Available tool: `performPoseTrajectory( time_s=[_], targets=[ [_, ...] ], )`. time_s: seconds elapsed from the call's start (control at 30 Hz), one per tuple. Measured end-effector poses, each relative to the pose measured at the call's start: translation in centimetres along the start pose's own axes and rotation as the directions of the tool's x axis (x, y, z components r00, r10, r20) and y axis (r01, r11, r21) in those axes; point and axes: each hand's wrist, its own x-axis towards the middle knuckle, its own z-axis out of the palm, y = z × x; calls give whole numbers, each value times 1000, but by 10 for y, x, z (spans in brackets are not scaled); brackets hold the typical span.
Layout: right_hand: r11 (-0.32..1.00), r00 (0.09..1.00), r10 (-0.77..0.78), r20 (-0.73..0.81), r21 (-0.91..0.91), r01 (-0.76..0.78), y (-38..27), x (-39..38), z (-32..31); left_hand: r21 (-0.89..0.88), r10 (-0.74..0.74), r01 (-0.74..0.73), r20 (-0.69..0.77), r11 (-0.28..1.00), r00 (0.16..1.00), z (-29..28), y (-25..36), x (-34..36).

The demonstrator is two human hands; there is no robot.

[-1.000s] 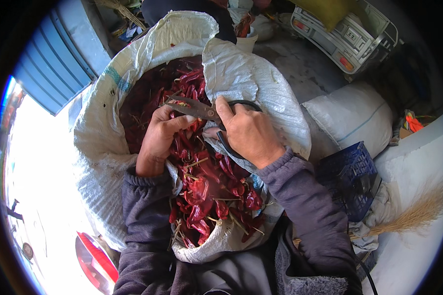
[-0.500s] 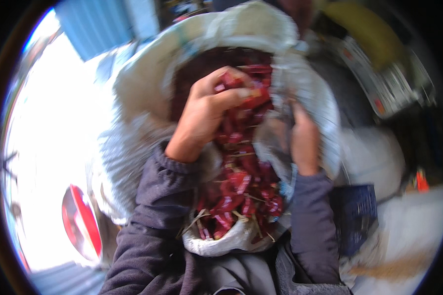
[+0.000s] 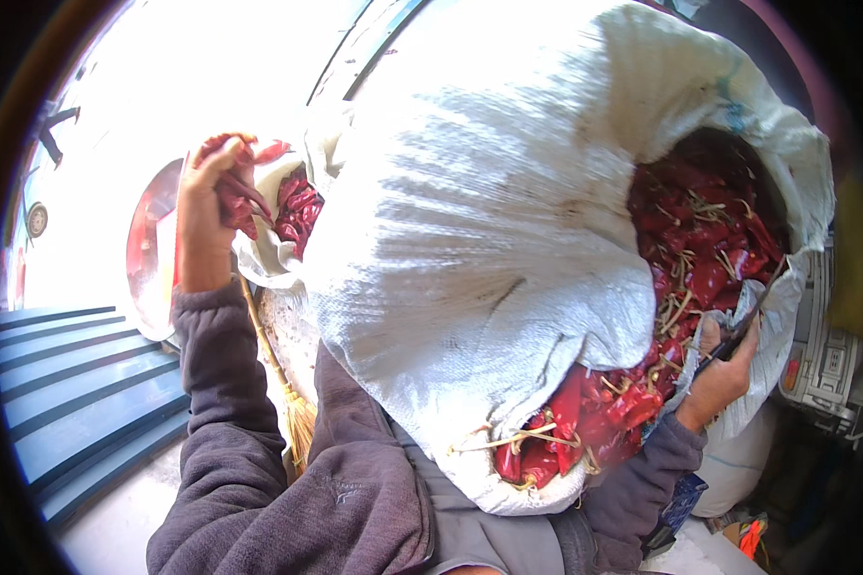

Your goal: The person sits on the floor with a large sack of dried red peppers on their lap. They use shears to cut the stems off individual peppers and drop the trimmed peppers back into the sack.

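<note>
My left hand (image 3: 206, 225) is raised at the far left, closed round a bunch of dried red chillies (image 3: 243, 196). Just right of it, a smaller white sack (image 3: 254, 264) has more red chillies (image 3: 299, 209) in its mouth. My right hand (image 3: 719, 383) grips a dark tool with a long, narrow blade (image 3: 746, 331); its exact kind is unclear. That hand rests at the right edge of a large white woven sack (image 3: 470, 249) in front of me. Dried red chillies with pale stems (image 3: 633, 407) fill the sack's opening and spill toward my lap.
A red round-rimmed basin (image 3: 153, 249) and blue ridged metal sheeting (image 3: 86, 383) lie at the left. A straw broom (image 3: 299, 422) stands beside my left arm. On the right are a grey plastic case (image 3: 820, 355) and a full pale sack (image 3: 743, 470).
My left hand has carried chillies from the big sack out to the left, beside the smaller sack. The view has swung left. My right hand still holds the dark tool.
</note>
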Motion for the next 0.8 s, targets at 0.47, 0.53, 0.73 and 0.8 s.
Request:
performPoseTrajectory(
  time_s=[0.47,0.53,0.73,0.8],
  targets=[
    [992,999,36,-6,-117,-36,15,-1,7,28,-281,313,-367,949,886,-128,-221,72],
    [993,1000,10,-18,-116,-12,22,-3,7,118,-262,348,-454,930,852,-132,-272,55],
    [986,993,115,-13,-120,-115,23,-4,4,239,-364,707,-724,665,586,-170,-424,-62],
    [991,999,50,-13,-124,-51,28,4,9,45,-457,674,-701,737,547,-195,-465,-96]
  ],
)
